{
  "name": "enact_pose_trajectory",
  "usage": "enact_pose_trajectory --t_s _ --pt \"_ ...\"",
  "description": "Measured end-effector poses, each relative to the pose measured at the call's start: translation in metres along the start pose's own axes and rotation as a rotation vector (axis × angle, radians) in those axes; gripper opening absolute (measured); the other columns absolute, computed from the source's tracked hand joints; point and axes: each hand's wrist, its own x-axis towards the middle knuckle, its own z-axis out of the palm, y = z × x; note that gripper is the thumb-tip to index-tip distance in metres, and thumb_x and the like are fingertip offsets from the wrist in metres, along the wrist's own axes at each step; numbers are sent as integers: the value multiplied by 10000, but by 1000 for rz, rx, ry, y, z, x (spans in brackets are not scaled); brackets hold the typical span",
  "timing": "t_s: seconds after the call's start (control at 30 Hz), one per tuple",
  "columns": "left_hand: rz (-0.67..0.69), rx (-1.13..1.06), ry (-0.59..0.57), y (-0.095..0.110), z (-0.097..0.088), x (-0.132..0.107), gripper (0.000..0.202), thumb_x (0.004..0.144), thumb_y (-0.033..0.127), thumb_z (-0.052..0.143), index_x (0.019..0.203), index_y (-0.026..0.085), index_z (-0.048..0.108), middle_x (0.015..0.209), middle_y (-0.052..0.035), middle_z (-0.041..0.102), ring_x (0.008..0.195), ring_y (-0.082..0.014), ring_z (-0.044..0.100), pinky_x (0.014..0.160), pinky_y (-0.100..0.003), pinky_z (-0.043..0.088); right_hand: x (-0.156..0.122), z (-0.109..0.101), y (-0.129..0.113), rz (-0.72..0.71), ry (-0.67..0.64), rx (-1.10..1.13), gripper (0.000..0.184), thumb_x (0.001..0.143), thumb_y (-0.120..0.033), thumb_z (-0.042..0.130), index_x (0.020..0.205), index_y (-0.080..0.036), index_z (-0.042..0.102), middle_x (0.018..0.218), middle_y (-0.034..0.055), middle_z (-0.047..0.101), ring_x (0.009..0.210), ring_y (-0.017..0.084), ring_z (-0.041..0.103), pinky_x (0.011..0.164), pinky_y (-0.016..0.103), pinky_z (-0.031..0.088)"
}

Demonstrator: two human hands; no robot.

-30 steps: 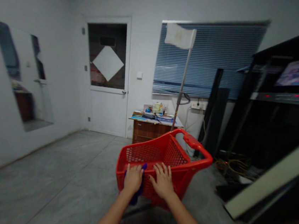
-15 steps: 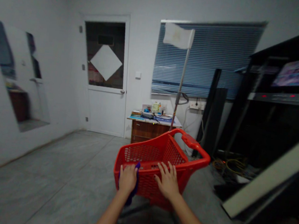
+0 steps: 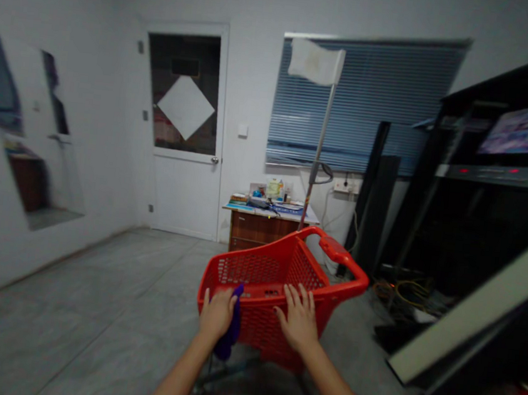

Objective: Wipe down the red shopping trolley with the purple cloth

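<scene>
A red plastic shopping cart on wheels stands in front of me on the grey floor. A thin pole with a white flag rises from its far side. My left hand presses a purple cloth against the near left corner of the basket, fingers curled on the cloth. My right hand lies flat on the near wall of the basket, fingers spread and holding nothing.
A wooden desk with small items stands by the far wall under blue blinds. A white door is to its left. Black equipment with a screen and cables fills the right side.
My left hand has slid the purple cloth leftward along the near wall to the cart's corner. My right hand shifted slightly right, still flat on the basket.
</scene>
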Motion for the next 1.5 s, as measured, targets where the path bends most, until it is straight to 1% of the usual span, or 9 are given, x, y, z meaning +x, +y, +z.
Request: enact_pose_trajectory --t_s 0.27,0.4,0.53,0.67,0.83,1.1,1.17,1.37,1.5 --pt "123 -36 -29 72 6 8 396 1015 310 286 1247 213 592 1206 -102 692 1160 -232 610 1157 -538 243 1 -3 -4 -17 -28 5 681 955 -571 306 1499 -167 369 1562 29 352 1480 276 153 1213 435 16" --pt "111 -13 -80 55 4 11 422 1024 359 260 1241 213 592 1168 -96 715 1107 -229 644 1167 -548 204 1 -5 11 42 54 -41 719 963 -571 275 1513 -111 321 1599 60 249 1492 256 121 1213 414 49" --pt "54 43 -101 35 -3 12 433 1020 357 252 1245 202 587 1182 -113 709 1125 -246 638 1157 -572 203 1 1 21 44 115 -53 734 958 -588 276 1496 -95 355 1575 79 310 1483 281 152 1210 447 76" --pt "60 -1 -154 63 -7 16 435 1014 343 250 1210 199 611 1166 -114 715 1123 -257 640 1148 -590 219 3 9 19 15 143 -50 742 941 -614 326 1473 -102 404 1542 80 380 1476 317 151 1204 499 94" --pt "165 -76 -177 102 -5 21 425 1023 339 237 1303 270 549 1312 -54 651 1212 -200 588 1182 -525 208 4 7 24 -24 165 -47 703 946 -598 346 1468 -133 419 1532 68 401 1470 298 183 1195 492 149" --pt "125 -54 -80 49 2 13 403 1015 321 291 1292 225 567 1263 -87 673 1185 -237 599 1173 -556 209 6 3 43 56 275 -65 728 940 -566 370 1457 -56 411 1538 106 382 1463 313 191 1195 485 154" --pt "88 -42 -47 54 3 13 404 1011 302 294 1273 210 586 1299 -103 649 1225 -260 570 1155 -573 241 7 4 38 59 255 -56 750 926 -586 393 1445 -45 427 1523 118 406 1456 328 202 1193 497 152" --pt "160 -163 -58 110 8 17 419 1016 290 291 1348 215 535 1418 -85 562 1342 -235 471 1175 -531 247 2 2 18 52 250 -45 719 938 -600 361 1447 -99 441 1505 111 436 1445 312 244 1175 491 186" --pt "164 -193 -61 90 6 21 405 1025 307 274 1296 240 568 1318 -71 642 1245 -210 558 1188 -555 189 -7 -6 30 32 361 -91 687 957 -560 338 1481 -117 384 1561 100 343 1464 270 204 1176 452 192"
